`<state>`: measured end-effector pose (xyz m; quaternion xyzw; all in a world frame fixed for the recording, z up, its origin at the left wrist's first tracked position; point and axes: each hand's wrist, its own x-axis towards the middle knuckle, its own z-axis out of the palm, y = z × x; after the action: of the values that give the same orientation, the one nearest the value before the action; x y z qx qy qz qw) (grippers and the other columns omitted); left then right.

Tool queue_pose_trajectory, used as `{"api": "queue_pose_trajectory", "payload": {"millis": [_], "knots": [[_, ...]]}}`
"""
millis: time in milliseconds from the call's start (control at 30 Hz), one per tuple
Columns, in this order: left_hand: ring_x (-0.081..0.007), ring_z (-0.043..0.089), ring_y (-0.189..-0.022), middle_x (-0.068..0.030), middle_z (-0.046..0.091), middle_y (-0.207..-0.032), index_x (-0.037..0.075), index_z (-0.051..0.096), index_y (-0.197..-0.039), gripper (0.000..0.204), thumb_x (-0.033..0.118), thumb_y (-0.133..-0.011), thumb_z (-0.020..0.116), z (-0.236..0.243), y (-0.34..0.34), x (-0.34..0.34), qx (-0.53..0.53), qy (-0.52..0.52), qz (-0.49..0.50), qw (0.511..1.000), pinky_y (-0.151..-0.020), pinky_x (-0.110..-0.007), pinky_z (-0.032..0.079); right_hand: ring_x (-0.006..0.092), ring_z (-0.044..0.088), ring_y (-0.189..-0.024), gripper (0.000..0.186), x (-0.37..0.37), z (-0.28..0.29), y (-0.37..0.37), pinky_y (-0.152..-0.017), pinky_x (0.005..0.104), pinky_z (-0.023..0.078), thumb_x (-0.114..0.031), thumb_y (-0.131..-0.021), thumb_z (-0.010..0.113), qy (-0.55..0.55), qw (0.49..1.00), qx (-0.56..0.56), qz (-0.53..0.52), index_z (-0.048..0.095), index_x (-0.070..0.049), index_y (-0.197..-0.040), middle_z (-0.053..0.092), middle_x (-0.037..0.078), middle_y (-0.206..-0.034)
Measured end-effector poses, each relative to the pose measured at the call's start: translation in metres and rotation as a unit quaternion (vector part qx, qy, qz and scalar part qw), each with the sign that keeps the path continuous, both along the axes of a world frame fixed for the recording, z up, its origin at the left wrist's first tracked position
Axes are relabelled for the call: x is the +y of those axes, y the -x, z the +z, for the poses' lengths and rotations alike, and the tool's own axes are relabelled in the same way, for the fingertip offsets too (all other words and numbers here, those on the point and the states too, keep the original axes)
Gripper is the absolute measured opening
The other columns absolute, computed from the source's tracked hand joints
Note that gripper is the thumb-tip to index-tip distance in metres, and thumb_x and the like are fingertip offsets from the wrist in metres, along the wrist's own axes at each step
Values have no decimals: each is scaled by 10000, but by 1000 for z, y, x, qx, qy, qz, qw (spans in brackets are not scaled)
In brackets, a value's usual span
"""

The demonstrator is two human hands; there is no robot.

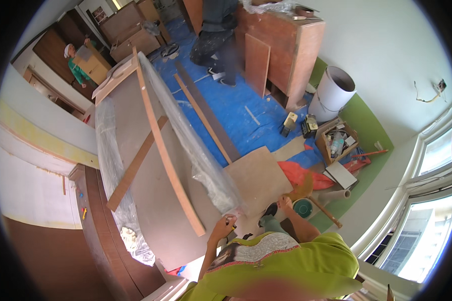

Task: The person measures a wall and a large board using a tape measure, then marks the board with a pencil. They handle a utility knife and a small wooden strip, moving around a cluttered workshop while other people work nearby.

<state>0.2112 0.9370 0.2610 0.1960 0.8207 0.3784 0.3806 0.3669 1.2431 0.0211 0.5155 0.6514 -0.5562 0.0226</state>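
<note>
My left hand (pixel 223 227) is beside the near corner of a large grey-brown board (pixel 176 190) partly wrapped in clear plastic sheeting (pixel 206 180). Its fingers curl around something small, dark with a bit of yellow, too small to name. Out to the right, my right hand (pixel 285 202) has its fingers closed near a tan, blurred object (pixel 302 185); whether it grips this is unclear. A wooden stick (pixel 327 213) slants away beside that object. Close to the right hand stands a round green-topped container (pixel 302 207). A long narrow wood strip (pixel 160 135) lies along the board, with a shorter strip (pixel 138 163) under it.
Blue sheeting (pixel 236 115) covers the floor, with long strips (pixel 206 115) on it. A white bucket (pixel 331 95), a box of supplies (pixel 339 140) and power tool batteries (pixel 289 123) stand at right. One person (pixel 216 40) stands beyond; another (pixel 78 62) carries a carton (pixel 91 62).
</note>
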Motion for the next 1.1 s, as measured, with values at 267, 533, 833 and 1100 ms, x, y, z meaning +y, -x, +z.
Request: {"api": "queue_pose_trajectory", "payload": {"millis": [267,533,833,1100], "knots": [[-291,669,-806,-195,679,-867,20,612,-1113,454,423,-908,570,-7,25,133,10,-6,-66,998,-740,-364,507,316,653,-889,208,168,4,-23,-666,391,557,-179,-872,554,-330,919,-146,156,576,-61,-1042,620,181,-1039],[-274,661,-910,-189,679,-955,11,619,-1089,450,425,-922,559,-22,36,190,-5,-53,-68,996,-790,-360,501,194,600,-501,337,133,5,-85,-542,336,508,-268,-860,517,32,997,-35,-65,654,-32,-661,624,90,-584],[-255,663,-900,-195,672,-986,31,597,-1123,451,432,-918,574,-33,85,269,-63,-26,-135,988,-787,-353,502,163,591,-526,200,139,20,-74,-461,299,473,-167,-831,553,78,989,-1,-127,639,5,-776,601,88,-611],[-239,668,-791,-183,687,-916,47,588,-1144,474,457,-906,582,-61,216,390,-18,-39,-202,978,-701,-355,499,196,583,-509,247,251,6,47,-404,329,445,-192,-860,507,-18,993,32,-111,629,22,-852,618,127,-662]]}}
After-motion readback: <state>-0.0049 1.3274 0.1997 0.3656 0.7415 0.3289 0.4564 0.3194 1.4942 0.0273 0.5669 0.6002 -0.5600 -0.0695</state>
